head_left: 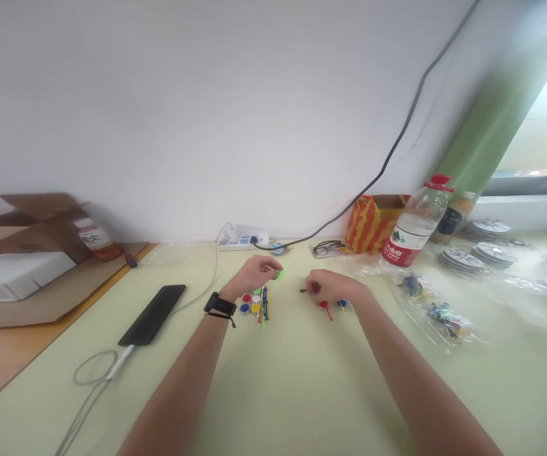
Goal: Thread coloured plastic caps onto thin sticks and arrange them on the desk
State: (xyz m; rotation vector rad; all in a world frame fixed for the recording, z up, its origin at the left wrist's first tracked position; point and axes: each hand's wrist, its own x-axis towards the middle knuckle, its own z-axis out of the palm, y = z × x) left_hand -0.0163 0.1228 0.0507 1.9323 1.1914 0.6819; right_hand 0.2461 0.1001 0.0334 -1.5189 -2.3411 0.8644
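Observation:
My left hand [255,273], with a black watch [220,305] on its wrist, pinches a small bright green plastic piece [280,273] at its fingertips. Just below it on the table lie small round discs, among them a red disc [246,297], a blue disc [244,309] and a yellow disc [255,308]. Beside these is a bunch of thin coloured sticks [266,307]. My right hand [336,286] is closed on a small dark piece [316,287], partly hidden by the fingers. Under that hand rest a red piece with a thin stem [324,306] and a blue-and-white piece [342,304].
To the left are a black phone [153,315] on a cable and a cardboard box [40,221]. A power strip [242,239] sits by the wall. At right stand a large water bottle [411,225], plastic bags of parts [449,320] and stacked grey discs [461,261].

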